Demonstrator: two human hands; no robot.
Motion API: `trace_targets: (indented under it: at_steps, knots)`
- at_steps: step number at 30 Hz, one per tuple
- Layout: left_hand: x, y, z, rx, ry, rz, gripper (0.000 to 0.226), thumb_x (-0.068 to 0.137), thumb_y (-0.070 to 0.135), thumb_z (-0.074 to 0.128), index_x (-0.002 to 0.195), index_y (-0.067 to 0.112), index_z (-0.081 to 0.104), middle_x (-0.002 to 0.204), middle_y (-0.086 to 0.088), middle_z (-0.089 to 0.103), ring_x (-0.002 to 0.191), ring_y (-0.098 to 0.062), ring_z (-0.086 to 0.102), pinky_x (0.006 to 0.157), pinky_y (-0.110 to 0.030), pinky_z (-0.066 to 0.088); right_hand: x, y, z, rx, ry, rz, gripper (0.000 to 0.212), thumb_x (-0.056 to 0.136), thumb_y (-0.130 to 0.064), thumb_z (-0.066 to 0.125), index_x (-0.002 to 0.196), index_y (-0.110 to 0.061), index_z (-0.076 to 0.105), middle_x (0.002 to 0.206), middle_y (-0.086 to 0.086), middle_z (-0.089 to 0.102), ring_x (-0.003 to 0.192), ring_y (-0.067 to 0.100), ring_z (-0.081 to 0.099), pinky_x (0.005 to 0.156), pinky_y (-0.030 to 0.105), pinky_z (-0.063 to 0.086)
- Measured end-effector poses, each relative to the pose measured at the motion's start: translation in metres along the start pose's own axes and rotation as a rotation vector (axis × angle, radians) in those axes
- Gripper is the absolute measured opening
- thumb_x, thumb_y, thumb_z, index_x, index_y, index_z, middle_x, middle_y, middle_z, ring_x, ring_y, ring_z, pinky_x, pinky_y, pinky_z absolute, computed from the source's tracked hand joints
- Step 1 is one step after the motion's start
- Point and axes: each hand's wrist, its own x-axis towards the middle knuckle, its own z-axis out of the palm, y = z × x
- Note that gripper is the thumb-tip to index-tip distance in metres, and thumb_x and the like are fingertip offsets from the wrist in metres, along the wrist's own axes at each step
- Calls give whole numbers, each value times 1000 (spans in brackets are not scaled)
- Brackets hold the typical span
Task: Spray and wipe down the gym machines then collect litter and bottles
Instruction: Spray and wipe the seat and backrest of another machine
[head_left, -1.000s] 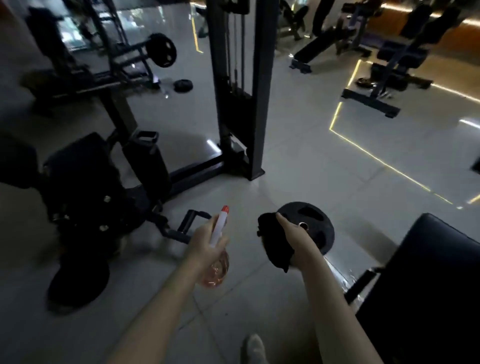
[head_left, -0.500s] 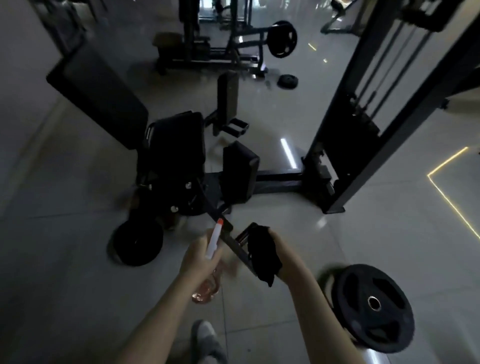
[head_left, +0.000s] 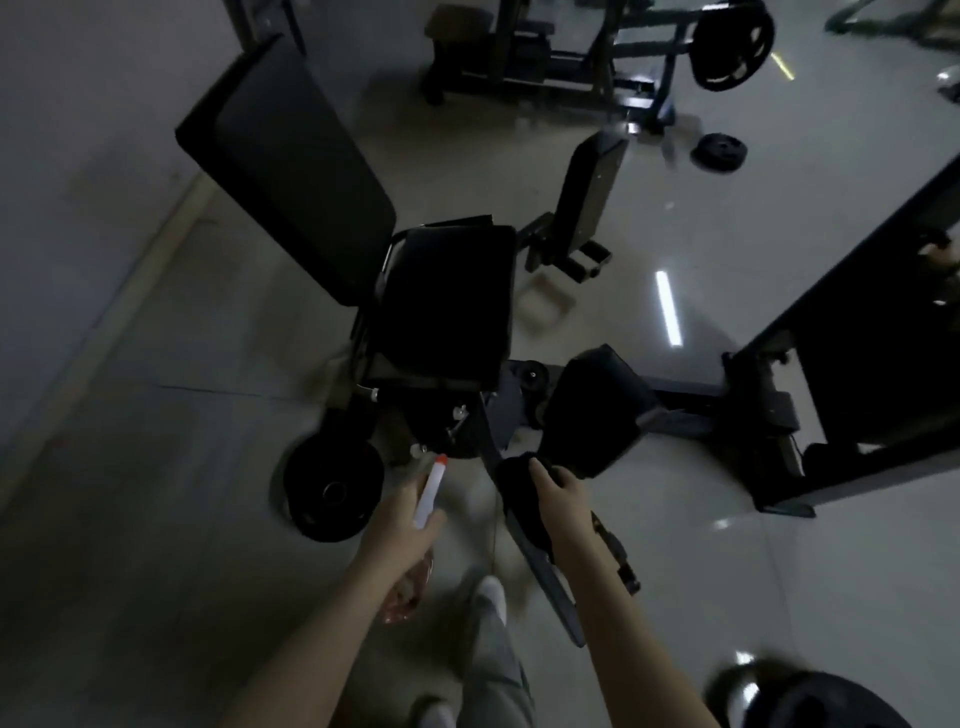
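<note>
Left grip (head_left: 400, 525) is closed round the neck of the spray bottle (head_left: 427, 496). The white spray head with its red tip points up and away, and the clear pinkish body hangs below the palm. Right grip (head_left: 563, 501) is curled over a bunched dark cloth (head_left: 514, 519), part of which hangs loose under the fingers. Both are held above the floor (head_left: 156, 519), just in front of the gym machine. Its seat (head_left: 447, 306), tilted backrest (head_left: 280, 156) and leg pad (head_left: 592, 410) are all in view. The cloth is just beside the leg pad (contact cannot be told, the light is poor).

Handling, judged:
- **Bottle:** light plastic, stiff at the neck and softer in the body, probably slick if wet. The neck hold suits it, keeping a finger near the spray head.
- **Cloth:** soft and limp. It is best wadded flat under the palm so the loose end does not catch on the frame.
- **Pads:** they look like smooth vinyl over foam. They should give a little under pressure, and spray would likely bead and run on them.
- **Weight plate (head_left: 332, 491):** lies on the floor by the machine base. It is heavy and no part of the wipe.
</note>
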Motion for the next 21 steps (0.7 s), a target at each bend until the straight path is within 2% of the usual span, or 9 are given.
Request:
trace_targets:
  at_steps: [3,5,7,9,10,12,16,19,21]
  knots:
    - [47,-10,5,-28,10,-44,51,91,19,55,140,26,43,84,-4,63,73,-16,62,69,-35,52,49,-11,17,-16,13,22,31,95,-34,53,105,-6,61,87,10,65,70,18,60,52,24,45]
    - [80,-23,12,-27,6,-86,47,92,21,56,137,23,45,83,1,61,70,-10,59,59,-25,49,80,-15,28,-23,22,30,30,95,-32,52,106,-5,59,84,7,62,73,18,60,58,28,47]
    - [103,-33,20,-40,-7,-130,43,93,21,56,135,19,46,80,5,56,68,-4,54,55,-14,38,104,-15,37,-39,39,40,29,96,-30,52,109,-5,58,85,10,60,82,25,61,68,36,51]
    - [129,-48,30,-59,-29,-172,37,93,22,57,129,14,49,75,9,49,65,-2,49,52,-13,35,133,-9,49,-66,49,46,26,96,-30,51,104,-6,60,82,12,60,74,24,60,59,31,49]
    - [144,-58,35,-69,-46,-183,38,94,23,56,130,15,49,76,9,48,66,-1,49,53,-13,34,149,-3,57,-74,51,42,25,96,-30,51,98,-7,60,78,10,59,68,20,58,54,26,46]
    - [169,-76,48,-99,-75,-183,42,94,24,56,135,21,45,81,9,50,73,-2,51,56,-12,35,179,10,70,-100,63,43,22,96,-32,52,89,-12,58,76,8,59,65,18,57,54,27,43]
    - [203,-104,69,-151,-102,-164,39,95,21,54,133,27,47,84,8,56,74,-4,55,61,-12,36,221,32,90,-137,80,8,18,95,-31,52,99,-14,58,86,4,62,79,16,60,71,35,49]
    - [225,-120,83,-214,-99,-147,38,95,21,51,132,33,47,106,10,61,88,-1,57,67,-11,41,242,43,103,-131,113,-33,17,95,-29,54,100,-13,58,91,6,64,84,18,62,75,36,50]
    - [239,-131,90,-242,-107,-140,37,94,18,50,125,37,51,99,4,63,79,-6,59,62,-10,43,255,52,109,-128,131,-39,14,95,-28,54,98,-14,58,89,5,63,83,18,61,75,35,49]
